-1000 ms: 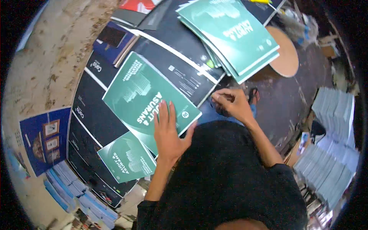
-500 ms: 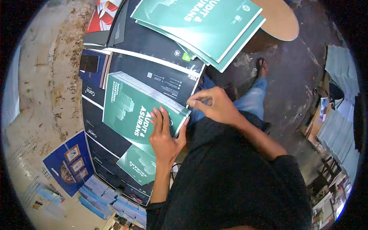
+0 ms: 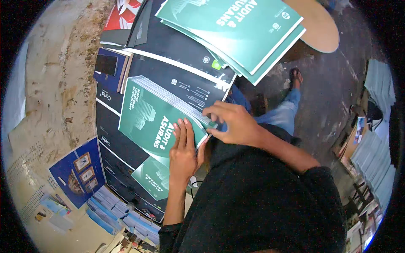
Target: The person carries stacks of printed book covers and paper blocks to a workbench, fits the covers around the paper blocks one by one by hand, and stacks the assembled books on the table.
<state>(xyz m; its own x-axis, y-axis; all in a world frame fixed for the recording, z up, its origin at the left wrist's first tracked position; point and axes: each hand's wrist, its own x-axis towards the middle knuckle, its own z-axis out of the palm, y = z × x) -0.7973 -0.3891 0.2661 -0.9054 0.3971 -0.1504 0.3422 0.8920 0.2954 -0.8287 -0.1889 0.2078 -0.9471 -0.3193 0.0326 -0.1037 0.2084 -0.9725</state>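
A green "Audit & Asurans" book (image 3: 145, 111) lies on a dark printed board, its layers fanned so that several white edges show along the upper side. My left hand (image 3: 182, 154) rests its fingers on the cover near the lower right end, thumb at the near edge, holding it. Beside that same corner is my right hand (image 3: 238, 124), thumb and curved fingers spread apart around the fanned edges. Whether a sheet sits between them is not clear. Another green book (image 3: 154, 179) lies partly hidden behind my left forearm.
More green books (image 3: 236, 36) are stacked at the top, overhanging the board's edge. A dark phone (image 3: 106, 64) lies on a blue book (image 3: 113, 82) at left. Beyond are a blue picture panel (image 3: 78, 173), a round brown board (image 3: 318, 25) and pale stacked sheets (image 3: 371, 156) at right.
My right thumb and fingers have gone from a pinch at the corner to a spread around it. The whole view has shifted slightly; my left hand stays on the cover.
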